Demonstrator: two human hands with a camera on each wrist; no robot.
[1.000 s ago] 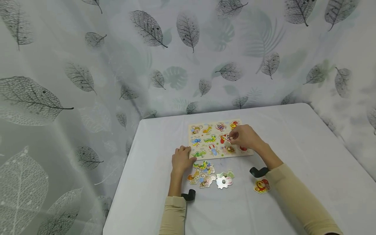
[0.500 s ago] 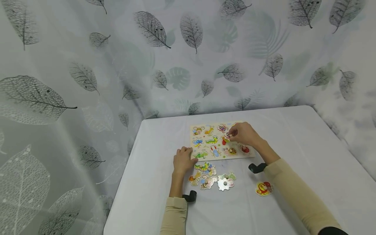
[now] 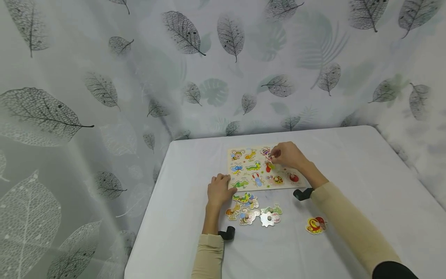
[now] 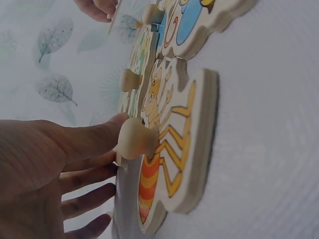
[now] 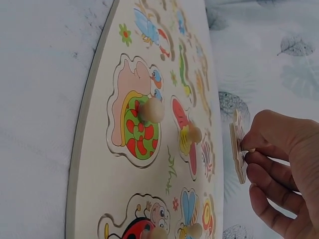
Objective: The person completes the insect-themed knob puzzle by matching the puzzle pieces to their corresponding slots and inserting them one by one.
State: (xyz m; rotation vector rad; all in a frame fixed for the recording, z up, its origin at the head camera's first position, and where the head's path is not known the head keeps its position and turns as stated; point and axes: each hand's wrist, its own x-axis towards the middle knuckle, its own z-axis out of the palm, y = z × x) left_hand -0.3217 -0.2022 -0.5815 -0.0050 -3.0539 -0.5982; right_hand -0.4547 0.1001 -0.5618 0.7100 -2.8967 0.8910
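My right hand [image 3: 289, 155] pinches a puzzle piece [image 5: 238, 147] above the wooden peg board [image 5: 84, 164]. The piece is edge-on in the right wrist view, and the fingers hide part of it. In the head view, the hand is beside the board's spider picture [image 3: 266, 151]. My left hand [image 3: 218, 190] rests at the board's near left corner, fingers extended. A snail piece [image 5: 130, 107] and a red-winged insect piece [image 5: 180, 113] sit in their recesses. In the left wrist view, an orange-striped insect piece [image 4: 172, 144] with a round knob [image 4: 133, 138] lies near my left thumb.
Loose pieces lie before the board, among them a green caterpillar [image 3: 240, 197], a bee [image 3: 246, 217] and an overturned silvery piece [image 3: 267, 219]. A butterfly piece [image 3: 315, 225] lies apart at right on the white table [image 3: 271, 255]. Leaf-print curtains [image 3: 216, 69] surround the table.
The right hand, still pinching the piece, has moved back across the board from the red-winged insect toward the spider picture. The left hand has stayed at the corner. The head view has shifted slightly.
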